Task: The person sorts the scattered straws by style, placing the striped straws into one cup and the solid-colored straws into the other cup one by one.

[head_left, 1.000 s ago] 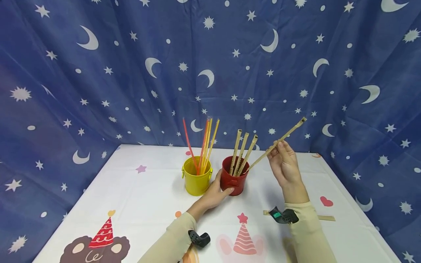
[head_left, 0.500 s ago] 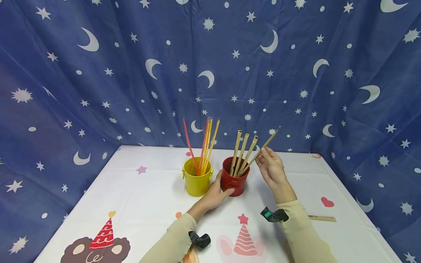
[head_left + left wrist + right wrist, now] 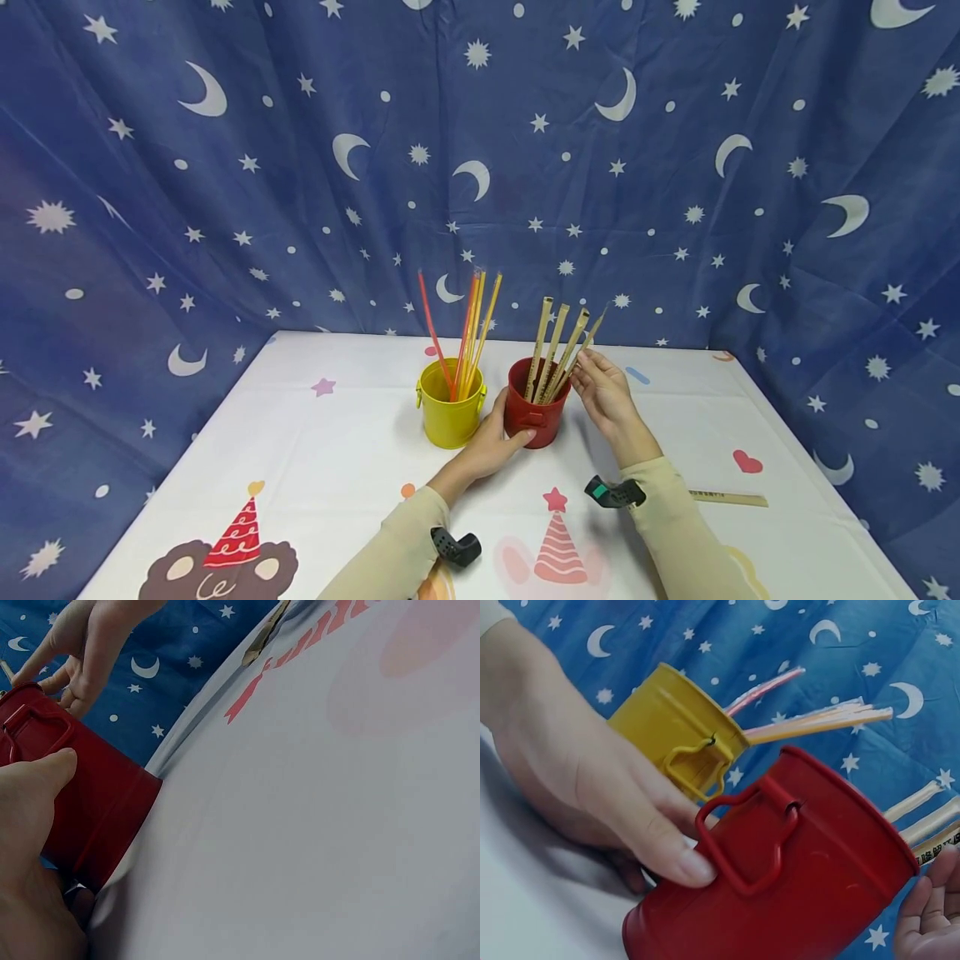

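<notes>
A red bucket (image 3: 534,427) stands on the table, and my left hand (image 3: 487,446) grips its left side, thumb across the front below the wire handle (image 3: 757,832). Several slim sticks in printed brown paper sleeves (image 3: 553,346) lean in it. At its right rim my right hand (image 3: 607,396) pinches another paper-wrapped stick (image 3: 595,327), whose lower end is inside the bucket and upper end tilts right. Its fingertips (image 3: 946,859) are right by the rim in the right wrist view. In the left wrist view the thumb (image 3: 64,761) presses the red wall.
Close on the left stands a yellow bucket (image 3: 448,421) holding several red and yellow wrapped straws (image 3: 468,333). One more paper-wrapped stick (image 3: 729,498) lies at the right, partly behind the right sleeve. A blue moon-and-star curtain (image 3: 375,208) hangs behind the white printed tablecloth (image 3: 337,467).
My right hand has moved left and down, bringing the paper-wrapped stick from beyond the rim into the red bucket beside the others. The left hand stays on the bucket.
</notes>
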A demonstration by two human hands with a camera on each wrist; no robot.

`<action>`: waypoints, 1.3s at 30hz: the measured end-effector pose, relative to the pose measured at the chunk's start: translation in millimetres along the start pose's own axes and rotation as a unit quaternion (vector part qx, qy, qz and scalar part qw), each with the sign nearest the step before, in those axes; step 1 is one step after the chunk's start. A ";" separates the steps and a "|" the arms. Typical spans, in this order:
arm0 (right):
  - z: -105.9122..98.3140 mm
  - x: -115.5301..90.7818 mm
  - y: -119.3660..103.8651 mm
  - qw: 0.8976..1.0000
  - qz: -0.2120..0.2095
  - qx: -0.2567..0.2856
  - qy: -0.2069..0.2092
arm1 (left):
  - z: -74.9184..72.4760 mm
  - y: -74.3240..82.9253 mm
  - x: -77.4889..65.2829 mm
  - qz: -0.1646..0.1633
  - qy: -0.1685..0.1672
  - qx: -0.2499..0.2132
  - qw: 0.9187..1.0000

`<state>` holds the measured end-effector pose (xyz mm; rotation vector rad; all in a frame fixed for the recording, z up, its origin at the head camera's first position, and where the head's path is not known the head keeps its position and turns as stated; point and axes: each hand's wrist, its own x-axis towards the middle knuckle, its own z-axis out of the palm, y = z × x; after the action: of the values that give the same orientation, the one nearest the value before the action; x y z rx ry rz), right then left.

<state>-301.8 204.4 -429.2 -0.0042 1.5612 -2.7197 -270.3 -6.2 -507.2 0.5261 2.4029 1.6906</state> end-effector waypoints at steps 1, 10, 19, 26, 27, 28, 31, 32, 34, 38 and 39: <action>0.1 0.6 0.9 1.000 0.001 -0.003 0.002 | -0.2 0.3 0.2 0.001 0.000 -0.002 1.000; -0.2 6.0 7.0 0.998 0.029 -0.049 0.011 | -2.4 2.9 1.6 0.010 0.007 -0.017 1.000; -2.4 6.7 3.2 0.996 0.056 -0.069 0.029 | -2.6 5.3 2.2 0.010 0.007 -0.011 1.000; -2.8 5.1 -15.6 0.994 0.008 -0.099 0.055 | -3.6 4.7 2.5 0.006 0.009 -0.007 1.000; -3.3 3.8 -18.5 0.993 -0.001 -0.103 0.060 | -3.5 4.6 2.3 0.006 0.008 -0.009 1.000; -4.1 2.4 -21.2 0.992 -0.007 -0.111 0.061 | -3.3 4.4 2.0 0.007 0.008 -0.010 1.000; -6.7 -2.5 -28.1 0.988 -0.017 -0.139 0.061 | -2.0 3.1 1.1 0.003 0.007 -0.008 1.000; -8.6 -4.2 -30.2 0.987 -0.018 -0.150 0.055 | -1.6 2.7 0.8 0.002 0.007 -0.007 1.000; -13.9 -8.2 -34.3 0.982 -0.021 -0.184 0.043 | -0.9 2.1 0.2 0.002 0.008 -0.007 1.000; -34.1 -19.5 -42.5 0.959 -0.031 -0.281 0.006 | 0.0 2.4 -1.6 -0.004 0.003 -0.010 1.000; -40.2 -22.9 -44.8 0.952 -0.035 -0.305 -0.003 | 0.0 2.7 -2.2 -0.006 0.000 -0.011 1.000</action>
<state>-279.2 261.8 -410.8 -0.0701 2.3598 -2.1536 -267.7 -6.2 -504.9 0.5056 2.3795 1.7111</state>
